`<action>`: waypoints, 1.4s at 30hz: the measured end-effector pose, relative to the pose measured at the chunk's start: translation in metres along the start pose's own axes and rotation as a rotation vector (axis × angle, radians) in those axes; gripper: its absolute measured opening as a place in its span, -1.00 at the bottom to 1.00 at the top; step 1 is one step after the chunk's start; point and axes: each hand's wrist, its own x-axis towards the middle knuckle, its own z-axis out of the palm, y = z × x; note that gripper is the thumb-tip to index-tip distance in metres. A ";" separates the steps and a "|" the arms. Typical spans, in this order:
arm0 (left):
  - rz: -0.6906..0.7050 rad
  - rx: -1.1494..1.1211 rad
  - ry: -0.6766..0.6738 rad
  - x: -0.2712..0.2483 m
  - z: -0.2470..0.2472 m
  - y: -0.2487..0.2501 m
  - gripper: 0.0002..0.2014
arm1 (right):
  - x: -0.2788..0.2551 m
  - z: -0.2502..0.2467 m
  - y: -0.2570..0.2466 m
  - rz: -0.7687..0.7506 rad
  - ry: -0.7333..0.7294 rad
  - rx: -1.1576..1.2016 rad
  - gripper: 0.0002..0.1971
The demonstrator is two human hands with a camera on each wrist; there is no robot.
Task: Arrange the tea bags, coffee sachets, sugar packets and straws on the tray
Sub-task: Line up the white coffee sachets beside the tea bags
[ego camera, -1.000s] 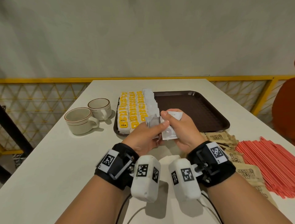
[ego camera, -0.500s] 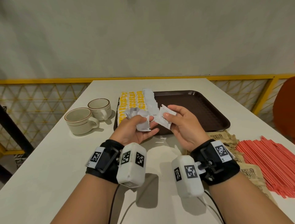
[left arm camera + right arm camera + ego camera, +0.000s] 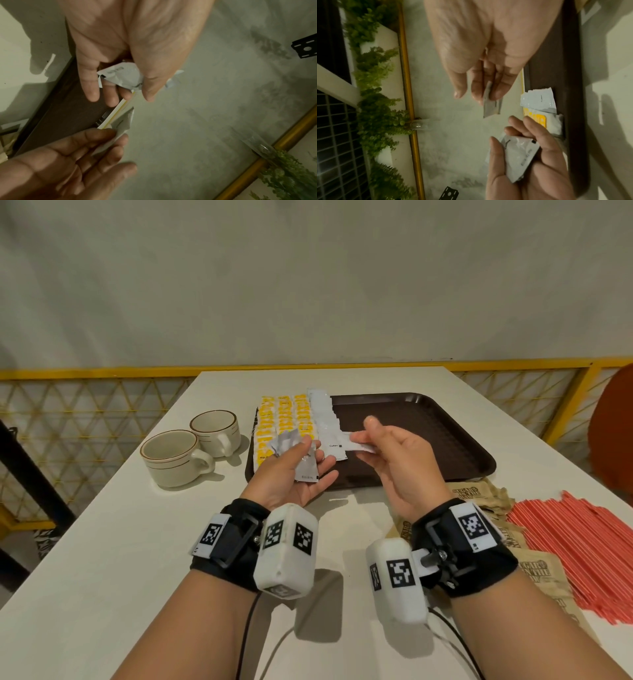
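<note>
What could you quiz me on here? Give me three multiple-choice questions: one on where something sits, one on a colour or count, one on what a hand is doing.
1. Where do the straws lie?
A. on the tray
B. on the table, right of the tray
C. inside a cup

2. How many cups stand left of the tray?
A. one
B. two
C. four

3. What is the right hand doing?
A. pinching a white sachet
B. resting flat on the table
C. lifting a cup

Answers: 1 B, the red straws are spread on the table beside the brown packets. 2 B, two cups stand side by side. 3 A, its fingers grip a sachet over the tray.
</note>
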 end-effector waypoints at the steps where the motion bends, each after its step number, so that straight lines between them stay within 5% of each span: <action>1: 0.008 0.001 0.018 0.001 -0.001 0.000 -0.82 | 0.000 0.000 0.001 -0.029 0.009 -0.063 -0.95; 9: -0.021 0.116 -0.047 -0.005 0.004 -0.006 -0.96 | -0.008 0.004 0.001 -0.138 -0.107 -0.366 -0.33; 16: -0.004 0.254 -0.129 -0.001 0.004 -0.007 -0.45 | -0.015 0.022 0.005 -0.194 -0.397 -0.458 -0.12; 18: -0.018 0.222 -0.130 -0.002 0.002 -0.007 -0.48 | -0.015 0.025 0.005 -0.180 -0.474 -0.450 -0.07; 21: -0.003 0.175 -0.095 -0.003 -0.001 -0.003 -0.48 | -0.012 0.024 0.000 -0.167 -0.557 -0.439 -0.06; 24: -0.021 0.063 -0.067 -0.007 0.001 0.005 -0.44 | -0.007 0.024 -0.010 -0.212 -0.487 -0.556 -0.12; 27: -0.064 -0.135 -0.074 -0.007 0.005 0.009 -0.43 | -0.004 0.031 -0.022 -0.270 -0.542 -0.952 -0.03; 31: -0.096 -0.013 -0.084 -0.008 0.006 0.008 -0.35 | 0.005 0.047 -0.028 -0.331 -0.745 -1.391 0.10; 36: -0.149 0.079 -0.055 -0.012 0.009 0.007 -0.33 | 0.020 0.053 -0.036 -0.380 -0.791 -1.533 -0.34; 40: -0.138 0.151 -0.057 -0.015 0.010 0.003 -0.01 | 0.025 0.054 -0.033 -0.330 -0.874 -1.544 -0.25; 42: -0.130 0.121 -0.021 -0.011 0.011 0.000 -0.04 | 0.025 0.054 -0.029 -0.333 -0.885 -1.548 -0.23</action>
